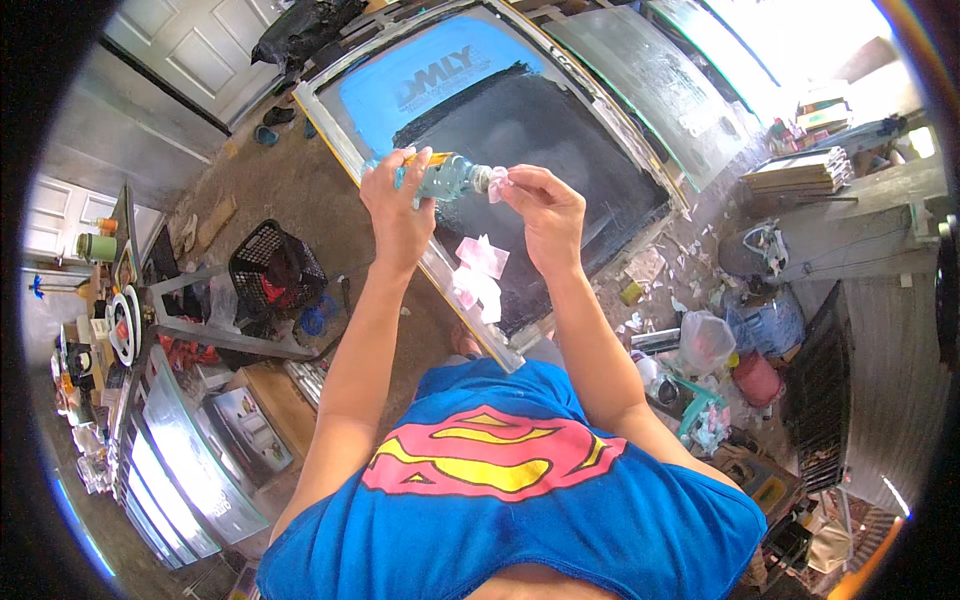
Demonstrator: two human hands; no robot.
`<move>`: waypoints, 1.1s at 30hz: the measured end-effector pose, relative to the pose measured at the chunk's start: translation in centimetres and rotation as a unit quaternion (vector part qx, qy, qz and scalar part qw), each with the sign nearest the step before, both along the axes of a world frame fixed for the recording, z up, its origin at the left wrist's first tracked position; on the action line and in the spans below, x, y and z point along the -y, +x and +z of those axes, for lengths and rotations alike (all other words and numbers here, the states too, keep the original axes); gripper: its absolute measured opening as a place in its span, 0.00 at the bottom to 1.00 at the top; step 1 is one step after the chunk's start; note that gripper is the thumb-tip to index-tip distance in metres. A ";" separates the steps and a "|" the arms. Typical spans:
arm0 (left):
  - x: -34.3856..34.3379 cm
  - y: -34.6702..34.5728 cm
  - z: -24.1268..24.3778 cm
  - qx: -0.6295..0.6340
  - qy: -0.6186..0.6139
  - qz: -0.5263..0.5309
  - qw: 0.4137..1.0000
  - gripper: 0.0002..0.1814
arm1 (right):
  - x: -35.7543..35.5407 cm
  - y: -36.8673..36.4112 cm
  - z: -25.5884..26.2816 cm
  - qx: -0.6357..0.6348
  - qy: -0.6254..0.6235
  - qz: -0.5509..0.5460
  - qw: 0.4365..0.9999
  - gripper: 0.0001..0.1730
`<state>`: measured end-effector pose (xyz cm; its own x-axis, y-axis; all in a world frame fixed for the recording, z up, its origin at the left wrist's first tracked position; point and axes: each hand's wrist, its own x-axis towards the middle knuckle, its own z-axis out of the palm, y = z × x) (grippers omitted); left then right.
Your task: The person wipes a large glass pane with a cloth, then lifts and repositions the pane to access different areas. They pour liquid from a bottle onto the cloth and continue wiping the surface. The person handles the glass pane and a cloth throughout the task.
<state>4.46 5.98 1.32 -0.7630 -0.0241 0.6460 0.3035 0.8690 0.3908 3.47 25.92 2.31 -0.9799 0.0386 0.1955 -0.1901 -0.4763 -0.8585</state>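
Note:
My left hand (pixel 401 206) grips a clear plastic bottle (pixel 448 178) that lies tilted on its side, its mouth pointing right. Liquid shows inside it. Between the fingertips of my right hand (pixel 547 206) is a crumpled pink piece of tissue or cloth (pixel 498 184), held against the bottle's mouth. Below both hands is a framed screen panel (pixel 555 157), painted blue at its far end and dark over the rest, with dark lettering on the blue. More pink and white pieces of tissue or cloth (pixel 480 270) lie on its near left part.
Left of the panel, a black plastic basket (pixel 276 262) stands on the dirt floor. Glass sheets (pixel 660 82) lean beyond the panel, others (pixel 202 442) at lower left. Paper scraps (pixel 645 270) and plastic bags (pixel 705 341) litter the right side. Stacked frames (pixel 802 172) sit farther right.

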 end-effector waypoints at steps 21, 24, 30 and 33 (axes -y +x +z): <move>-3.6 0.2 7.0 -0.055 -0.221 0.020 0.974 0.29 | -0.6 1.6 -2.7 0.172 -0.093 0.020 0.981 0.11; -3.9 0.3 6.7 -0.057 -0.218 0.013 0.974 0.27 | -0.6 2.0 -3.2 0.202 -0.119 0.034 0.971 0.12; -3.7 0.2 6.7 -0.061 -0.204 0.004 0.977 0.26 | 0.0 2.7 -3.2 0.220 -0.147 0.040 0.963 0.11; -3.4 0.2 7.0 -0.069 -0.193 0.003 0.979 0.26 | 0.3 3.0 -2.9 0.212 -0.150 0.045 0.965 0.11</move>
